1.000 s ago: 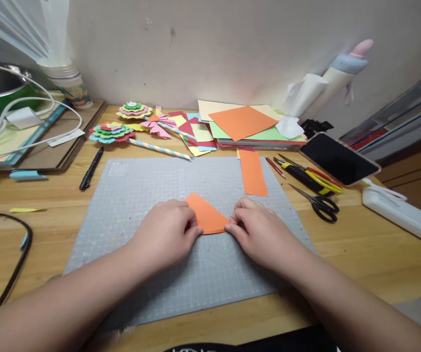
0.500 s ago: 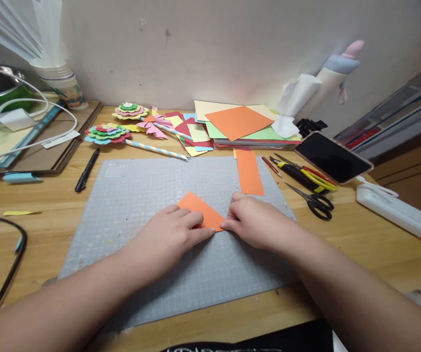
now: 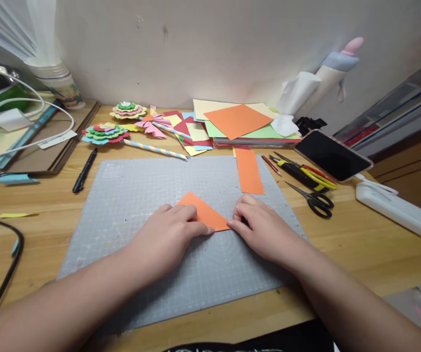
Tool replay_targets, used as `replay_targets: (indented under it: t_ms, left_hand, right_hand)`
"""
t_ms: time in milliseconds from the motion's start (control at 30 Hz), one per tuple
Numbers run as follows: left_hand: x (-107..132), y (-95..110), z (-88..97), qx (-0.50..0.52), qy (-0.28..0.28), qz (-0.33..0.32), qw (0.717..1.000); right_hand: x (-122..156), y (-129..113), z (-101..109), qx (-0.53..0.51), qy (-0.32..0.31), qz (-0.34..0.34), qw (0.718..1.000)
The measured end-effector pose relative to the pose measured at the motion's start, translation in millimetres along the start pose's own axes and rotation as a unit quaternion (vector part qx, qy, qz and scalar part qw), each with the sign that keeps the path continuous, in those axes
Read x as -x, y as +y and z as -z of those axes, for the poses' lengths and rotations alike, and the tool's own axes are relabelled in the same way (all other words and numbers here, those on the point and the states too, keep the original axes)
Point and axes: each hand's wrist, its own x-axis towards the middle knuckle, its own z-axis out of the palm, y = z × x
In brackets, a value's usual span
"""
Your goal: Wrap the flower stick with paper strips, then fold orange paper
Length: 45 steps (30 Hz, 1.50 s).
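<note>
Both hands, left [image 3: 168,234] and right [image 3: 263,227], press flat on folded orange paper [image 3: 205,213] atop grey cutting mat [image 3: 140,186]; nothing gripped.

left hand [image 3: 166,234] | right hand [image 3: 262,227] | pressing folded orange paper [image 3: 205,212] | cutting mat [image 3: 140,186]
</note>
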Motion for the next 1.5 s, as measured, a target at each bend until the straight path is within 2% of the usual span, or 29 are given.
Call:
replay_targets:
  t_ms: [100,200,300,367,400,433,500,700,833,967,1033,1100,1200,1267,1367,1500]
  left_hand:
    - [0,1,0.5,0.005,-0.007,0.007,1.0]
    - [-1,1,0.1,0.013,-0.003,0.008,1.0]
    - [-2,-1,-0.5,0.019,0.002,0.005,1.0]
    - [-2,-1,-0.3,0.019,0.007,0.004,1.0]
    - [-2,-1,0.2,0.019,0.008,0.005,1.0]
    - [-2,-1,0.9,0.021,0.006,0.006,1.0]
    - [-2,0,2.6,0.026,-0.006,0.01,1.0]
    - [-2,0,3.5,0.02,-0.013,0.013,1.0]
    - [-1,-1,-0.6,0.024,-0.002,0.016,1.0]
    - [-1,-1,-1.9,0.028,0.004,0.014,1.0]
    - [-2,-1,-1.3,0.031,0.004,0.014,0.999]
    - [-2,-1,-0.7,0.03,0.007,0.015,0.999]
    - [-2,-1,-0.2,0.029,0.012,0.012,0.999]
    - [-3,-1,-0.3,0.032,0.014,0.006,0.999]
    - [-3,-1,-0.2,0.054,0.027,0.012,0.998]
    - [2,-2,3.7,0.076,0.04,0.096,0.992]
  right_hand:
    - [-4,0,0,0.021,0.011,-0.006,1.0]
    - [-5,3,1,-0.02,0.037,0.02,0.999]
    - [6,-1,0,-0.086,0.105,0.069,0.988]
    - [20,-9,-3,-0.088,0.151,0.114,0.978]
    - [27,-15,-6,-0.082,0.154,0.147,0.974]
    - [35,-20,-10,-0.078,0.134,0.184,0.971]
    - [47,-29,-19,-0.057,0.102,0.206,0.971]
    - [55,-30,-34,-0.008,0.108,0.169,0.98]
    - [53,-17,-27,0.001,0.1,0.135,0.986]
    - [50,1,-10,0.012,0.077,0.081,0.994]
    - [49,3,-2,0.009,0.05,0.061,0.997]
    - [48,-1,2,-0.001,0.05,0.053,0.997]
    - [48,-18,-5,-0.03,0.088,0.107,0.99]
    - [50,-28,-16,-0.057,0.09,0.146,0.984]
    - [51,-35,-32,-0.062,0.092,0.163,0.98]
    - [50,-31,-40,-0.024,0.078,0.196,0.977]
